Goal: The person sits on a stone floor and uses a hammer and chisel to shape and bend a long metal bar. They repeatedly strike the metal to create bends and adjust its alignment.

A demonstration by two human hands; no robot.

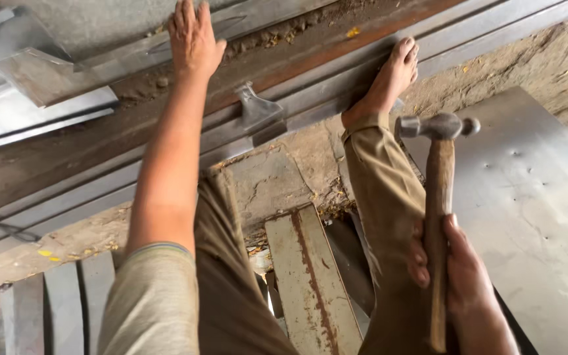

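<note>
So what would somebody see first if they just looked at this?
Probably the hammer, held upright in the right hand at lower right, its metal head up. Next, the left hand stretched far out onto the long steel bars at the top. A bare foot presses on the same bars, near a wedge-shaped metal tool.

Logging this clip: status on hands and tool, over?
Right hand gripping hammer by its wooden handle, head up. Left hand flat on long steel bar. Bare foot braced on same bar; chisel standing alongside, untouched.
</note>
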